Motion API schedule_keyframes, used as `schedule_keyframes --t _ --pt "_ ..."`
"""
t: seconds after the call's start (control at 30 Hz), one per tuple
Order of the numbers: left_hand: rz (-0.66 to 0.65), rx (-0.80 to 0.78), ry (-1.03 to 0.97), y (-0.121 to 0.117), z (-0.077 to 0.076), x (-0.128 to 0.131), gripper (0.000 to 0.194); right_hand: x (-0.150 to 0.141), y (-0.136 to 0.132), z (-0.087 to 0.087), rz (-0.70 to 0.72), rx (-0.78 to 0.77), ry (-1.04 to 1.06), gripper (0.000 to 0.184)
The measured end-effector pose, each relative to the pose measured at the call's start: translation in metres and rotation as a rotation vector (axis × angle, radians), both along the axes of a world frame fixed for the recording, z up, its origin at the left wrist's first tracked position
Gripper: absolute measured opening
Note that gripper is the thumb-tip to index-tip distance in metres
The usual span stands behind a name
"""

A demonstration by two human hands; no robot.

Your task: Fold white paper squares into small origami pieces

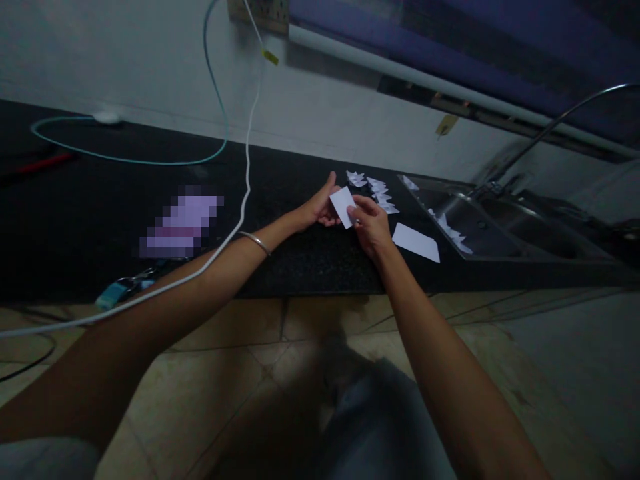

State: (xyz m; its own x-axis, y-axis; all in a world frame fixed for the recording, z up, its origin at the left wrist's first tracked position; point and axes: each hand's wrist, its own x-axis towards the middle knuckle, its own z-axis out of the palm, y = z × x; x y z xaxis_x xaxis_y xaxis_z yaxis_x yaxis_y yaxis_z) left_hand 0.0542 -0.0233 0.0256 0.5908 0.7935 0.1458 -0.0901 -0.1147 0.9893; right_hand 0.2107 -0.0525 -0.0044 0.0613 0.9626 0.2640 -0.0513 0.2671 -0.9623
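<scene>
A small white rectangle of paper [343, 206] is pinched between the thumb and fingers of my right hand [371, 225], held over the dark countertop. At its left edge is my left hand [324, 205], thumb raised and apart from the loosely bent fingers. Whether those fingers touch the paper's underside is hidden. Beyond my hands lie folded white paper pieces [381, 195] with pointed tips, and a smaller folded piece [357, 179] beside them. To the right of my right wrist rests a flat white stack of paper [416, 242].
More pointed paper pieces [450, 232] lie along the edge of the metal sink [505, 227], under a curved faucet [545, 133]. A white cable [247, 180] hangs across the left side. Keys with a teal tag [113, 293] and a blurred-out purple item [183, 223] lie left on the black counter [280, 167].
</scene>
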Motion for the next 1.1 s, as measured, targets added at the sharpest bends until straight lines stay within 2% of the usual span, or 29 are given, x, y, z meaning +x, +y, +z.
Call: schedule_keyframes --t 0.13,0.23,0.37,0.47,0.6,0.73,0.9,1.1 --pt "0.0 -0.035 -0.048 0.008 -0.003 0.001 0.066 0.001 0.0 0.001 0.028 0.002 0.029 0.041" --pt "0.005 -0.051 -0.066 0.014 -0.01 0.001 0.067 0.001 0.001 0.001 0.027 -0.007 0.028 0.049" --pt "-0.054 -0.022 0.037 0.016 -0.017 0.0 0.069 0.0 0.002 0.003 0.025 -0.01 0.08 0.062" --pt "-0.085 0.046 0.071 0.012 -0.016 -0.001 0.07 0.0 0.001 0.004 0.035 -0.01 0.097 0.068" --pt "-0.132 0.058 0.091 0.009 -0.012 0.0 0.078 -0.002 0.001 0.004 0.042 0.001 0.065 0.074" --pt "-0.155 0.045 0.103 0.011 -0.011 0.002 0.081 -0.004 0.0 0.003 0.05 0.016 0.052 0.07" --pt "-0.099 0.048 0.125 0.007 -0.005 0.003 0.079 -0.007 -0.004 0.004 0.056 0.01 0.021 0.059" --pt "-0.044 0.003 0.11 0.002 -0.003 0.001 0.076 -0.009 -0.005 0.005 0.075 -0.01 0.005 0.061"
